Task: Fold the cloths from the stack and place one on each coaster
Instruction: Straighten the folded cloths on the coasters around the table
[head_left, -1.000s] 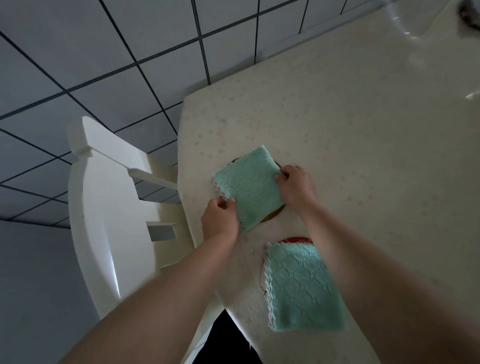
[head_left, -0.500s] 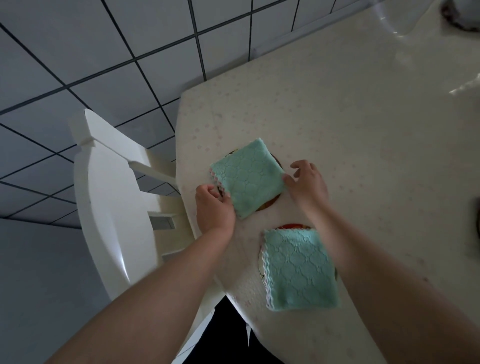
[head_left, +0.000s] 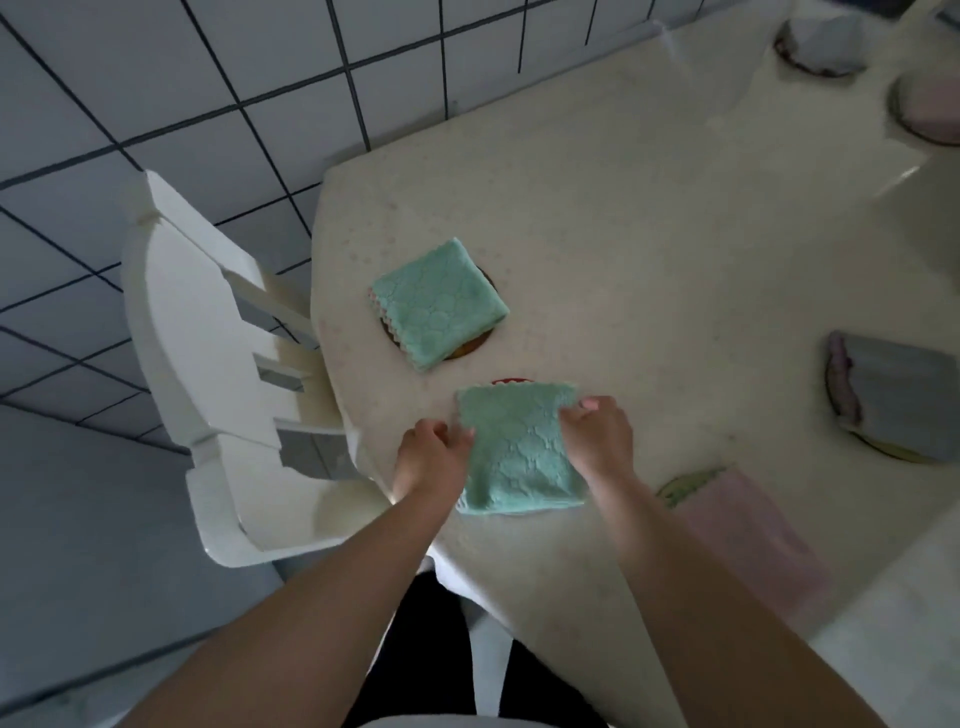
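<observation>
Two folded teal cloths lie near the table's left corner. The farther teal cloth (head_left: 439, 304) covers a round coaster (head_left: 475, 348) whose orange-brown rim peeks out; no hand touches it. The nearer teal cloth (head_left: 519, 449) lies over a coaster with a red rim (head_left: 511, 382). My left hand (head_left: 434, 454) pinches this cloth's left edge and my right hand (head_left: 597, 436) pinches its right edge near the top corner. A folded pink cloth (head_left: 743, 525) lies on a greenish coaster (head_left: 680, 486) to the right.
A grey folded cloth (head_left: 896, 395) on a coaster sits at the right edge. Two more covered coasters, one grey (head_left: 821, 41) and one pink (head_left: 930, 104), are at the far right corner. A white chair (head_left: 218, 364) stands against the table's left edge (head_left: 317, 291).
Both hands have left the farther teal cloth and moved back to the nearer one, now pinching its two sides. The view has pulled back, showing more coasters on the right.
</observation>
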